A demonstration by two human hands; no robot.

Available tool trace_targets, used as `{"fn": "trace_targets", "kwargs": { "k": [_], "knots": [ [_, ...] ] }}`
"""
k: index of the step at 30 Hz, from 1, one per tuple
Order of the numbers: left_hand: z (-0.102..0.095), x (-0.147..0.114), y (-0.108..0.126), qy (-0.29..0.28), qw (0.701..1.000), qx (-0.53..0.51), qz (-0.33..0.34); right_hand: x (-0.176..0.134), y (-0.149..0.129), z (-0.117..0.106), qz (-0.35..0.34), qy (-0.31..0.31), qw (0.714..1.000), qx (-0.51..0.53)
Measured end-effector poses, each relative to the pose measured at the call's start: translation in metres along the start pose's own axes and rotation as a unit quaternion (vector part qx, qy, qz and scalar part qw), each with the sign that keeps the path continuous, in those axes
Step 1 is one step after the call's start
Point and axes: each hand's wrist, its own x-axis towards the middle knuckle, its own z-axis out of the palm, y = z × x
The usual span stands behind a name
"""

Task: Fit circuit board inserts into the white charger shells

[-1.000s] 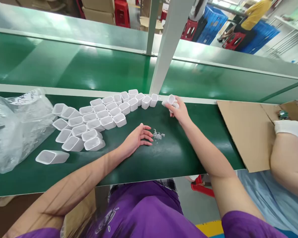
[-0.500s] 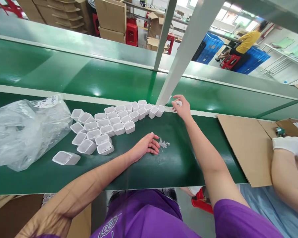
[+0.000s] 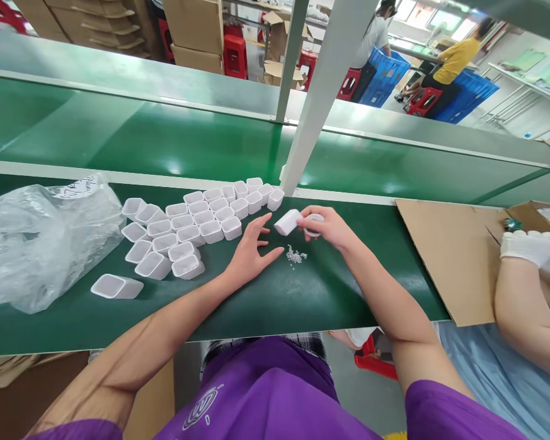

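A white rounded-rectangular plastic cup (image 3: 286,222) is tilted on its side between the fingertips of my right hand (image 3: 330,227). The same hand also has a round white piece (image 3: 314,225) tucked in its fingers; its exact kind is unclear. My left hand (image 3: 250,252) is open, thumb apart from the fingers, holding nothing. Just right of its thumb lies a small pile of clear plastic bits (image 3: 296,255) on the green work surface (image 3: 275,305). Several matching white cups (image 3: 203,218) stand close together to the left, mouths up, and one cup (image 3: 117,286) lies apart nearer me.
A crumpled clear plastic bag (image 3: 41,244) fills the left side. A grey-white post (image 3: 308,104) rises at the back edge. On the right lie flat cardboard (image 3: 444,263) and a box (image 3: 536,214), beside a co-worker's gloved hand (image 3: 529,247).
My right hand has come back from near the post toward me and now holds a white cup along with the round piece. My left hand has moved left and opened its fingers.
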Motion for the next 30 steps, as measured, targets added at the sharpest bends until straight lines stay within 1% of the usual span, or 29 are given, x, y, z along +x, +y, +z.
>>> {"fn": "trace_targets", "kwargs": {
  "k": [1,2,3,4,5,6,8,9,11,13,15,18,22,30],
  "knots": [
    [-0.001,-0.001,0.001,-0.009,0.999,0.020,0.034,-0.007,0.000,0.007,0.016,-0.031,0.998,0.052],
    [-0.001,-0.002,0.003,-0.023,0.998,0.031,0.053,-0.012,0.000,0.014,0.026,-0.057,0.994,0.084],
    [-0.002,-0.002,0.006,-0.036,0.997,0.032,0.054,-0.015,0.001,0.018,0.032,-0.074,0.992,0.101],
    [-0.002,-0.003,0.008,-0.046,0.998,0.025,0.038,-0.018,0.002,0.021,0.031,-0.079,0.991,0.103],
    [-0.002,-0.003,0.009,-0.049,0.999,0.010,0.013,-0.019,0.005,0.021,0.023,-0.073,0.993,0.087],
    [-0.003,-0.003,0.010,-0.044,0.999,-0.013,-0.018,-0.020,0.008,0.018,0.007,-0.061,0.997,0.049],
    [-0.003,-0.002,0.010,-0.020,0.994,-0.069,-0.076,-0.023,0.014,0.009,-0.042,-0.041,0.995,-0.083],
    [-0.004,-0.001,0.010,-0.007,0.991,-0.096,-0.096,-0.024,0.016,0.003,-0.064,-0.041,0.984,-0.163],
    [-0.004,0.000,0.008,0.009,0.983,-0.134,-0.126,-0.029,0.020,-0.005,-0.080,-0.055,0.946,-0.309],
    [-0.003,0.002,0.008,0.012,0.978,-0.152,-0.142,-0.035,0.020,-0.010,-0.058,-0.066,0.908,-0.409],
    [-0.002,0.002,0.009,0.011,0.974,-0.163,-0.156,-0.040,0.017,-0.010,-0.028,-0.073,0.878,-0.472],
    [0.000,0.003,0.012,0.011,0.966,-0.179,-0.184,-0.046,0.010,-0.008,-0.007,-0.098,0.850,-0.518],
    [0.001,0.003,0.015,0.016,0.957,-0.197,-0.213,-0.050,0.003,-0.004,-0.005,-0.127,0.822,-0.555],
    [0.001,0.002,0.018,-0.004,0.955,-0.198,-0.221,-0.054,0.001,0.006,-0.027,-0.135,0.788,-0.601]
  ]
}}
